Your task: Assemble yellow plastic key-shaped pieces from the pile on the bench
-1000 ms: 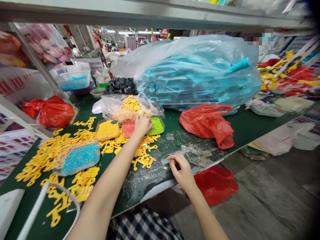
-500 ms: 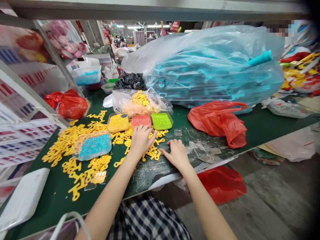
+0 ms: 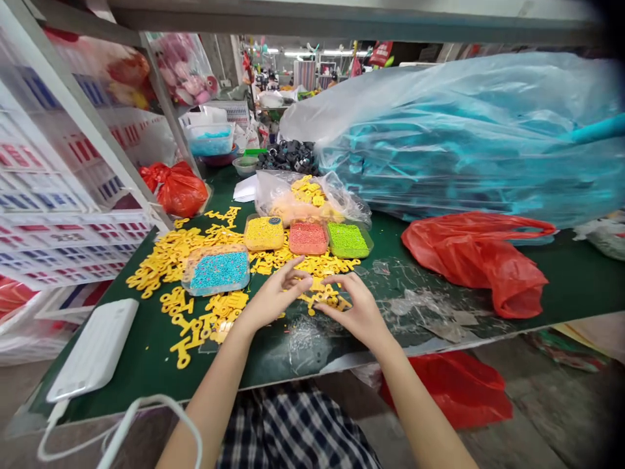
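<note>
Reaching low over the counter (image 3: 161, 365), the person's hands face each other across the small yellow plastic pieces (image 3: 336, 266), which lie loose between the fingertips and on toward the containers. The left hand (image 3: 300, 277) has its fingers loosely curled with the thumb near them; whether something small is pinched there cannot be told. The right hand (image 3: 321, 294) is partly spread, thumb and forefinger well apart, with nothing visibly gripped.

The yellow pieces look light, fairly stiff and smooth, so one would probably slide at a nudge; the ring-shaped ends seem the handiest place to pinch, and tangled neighbours may drag along.

Room is tightest beyond the fingertips, where shallow clear containers (image 3: 369, 246) full of beads stand in a row; a careless knuckle could spill them. To the right, clear film scraps (image 3: 424, 312) and a crumpled red plastic bag (image 3: 483, 260) take up the surface. The easier way for moving seems to be back toward the forearms, though the counter's near edge is close there and pieces could drop off.
</note>
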Demonstrator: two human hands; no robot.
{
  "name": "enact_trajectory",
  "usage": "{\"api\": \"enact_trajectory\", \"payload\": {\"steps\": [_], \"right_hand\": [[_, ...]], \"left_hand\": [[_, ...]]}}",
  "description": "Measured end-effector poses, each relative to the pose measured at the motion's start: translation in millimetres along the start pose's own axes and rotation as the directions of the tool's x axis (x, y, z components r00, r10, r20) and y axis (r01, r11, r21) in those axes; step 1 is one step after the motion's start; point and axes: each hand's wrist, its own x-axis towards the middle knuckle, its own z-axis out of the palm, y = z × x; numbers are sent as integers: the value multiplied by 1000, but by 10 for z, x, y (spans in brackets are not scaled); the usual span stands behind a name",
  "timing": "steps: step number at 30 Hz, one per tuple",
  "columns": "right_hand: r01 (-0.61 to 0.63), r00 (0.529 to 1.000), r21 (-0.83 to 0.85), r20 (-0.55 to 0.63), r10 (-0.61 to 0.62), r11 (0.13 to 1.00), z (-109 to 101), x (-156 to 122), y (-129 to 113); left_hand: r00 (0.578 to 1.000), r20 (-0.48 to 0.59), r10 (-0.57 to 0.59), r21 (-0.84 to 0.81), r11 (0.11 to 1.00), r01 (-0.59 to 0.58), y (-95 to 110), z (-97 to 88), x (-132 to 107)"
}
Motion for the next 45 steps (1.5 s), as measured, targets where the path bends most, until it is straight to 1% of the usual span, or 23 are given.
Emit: {"api": "enact_trajectory", "payload": {"steps": [1, 2, 3, 4, 5, 7, 9, 10, 13, 17, 22, 24, 26, 28, 30, 35, 39, 40, 42, 44, 45], "right_hand": [[5, 1000, 67, 25, -7, 998, 56, 58, -62], [-8, 999, 144, 49, 1, 989, 120, 113, -113], [-41, 997, 231, 79, 23, 972, 192, 165, -153], [-88, 993, 323, 107, 56, 942, 269, 210, -182], [-142, 987, 417, 133, 94, 898, 346, 249, -202], [-249, 967, 578, 192, 167, 777, 489, 307, -225], [-334, 942, 664, 260, 212, 669, 596, 344, -240], [-363, 931, 683, 287, 224, 634, 634, 358, -247], [-389, 921, 703, 307, 239, 595, 702, 382, -264], [-380, 925, 714, 281, 256, 588, 764, 371, -265], [-377, 926, 722, 307, 220, 581, 776, 314, -285], [-377, 926, 733, 304, 223, 566, 754, 303, -303], [-388, 921, 735, 313, 230, 556, 732, 302, -318], [-405, 914, 730, 326, 240, 551, 722, 303, -326], [-415, 910, 721, 322, 262, 555, 725, 298, -332], [-434, 901, 686, 320, 293, 584, 744, 276, -357], [-467, 884, 690, 361, 295, 553, 724, 278, -355], [-477, 879, 692, 370, 300, 542, 717, 279, -347], [-495, 869, 699, 383, 314, 517, 706, 281, -323], [-513, 858, 708, 393, 332, 486, 702, 283, -292], [-524, 850, 710, 402, 340, 471, 705, 284, -278]], "left_hand": [[999, 36, -29, -40, 999, 30, -4, -41, -16], [997, 48, -58, -67, 996, 61, -7, -85, -38], [996, 35, -86, -90, 992, 89, -11, -132, -66], [994, -1, -108, -116, 987, 107, -15, -177, -100], [991, -52, -123, -149, 982, 115, -21, -219, -139], [978, -149, -144, -216, 970, 110, -33, -288, -227], [967, -204, -155, -269, 958, 97, -43, -334, -315], [963, -215, -160, -286, 954, 95, -48, -349, -354], [961, -220, -165, -291, 952, 96, -60, -378, -440], [970, -184, -159, -292, 951, 101, -92, -386, -485], [977, -133, -164, -363, 926, 106, -157, -374, -505], [970, -155, -185, -406, 907, 108, -188, -378, -509], [955, -211, -209, -425, 899, 103, -216, -381, -505], [935, -278, -220, -412, 907, 91, -235, -368, -492], [926, -314, -208, -366, 927, 84, -241, -333, -472], [940, -295, -169, -187, 975, 116, -218, -223, -433], [941, -262, -215, -175, 969, 172, -208, -245, -429], [935, -271, -228, -182, 966, 182, -209, -265, -431], [914, -328, -237, -185, 965, 183, -212, -308, -438], [895, -391, -215, -166, 973, 162, -216, -338, -448], [894, -401, -202, -151, 977, 153, -218, -344, -454]]}}
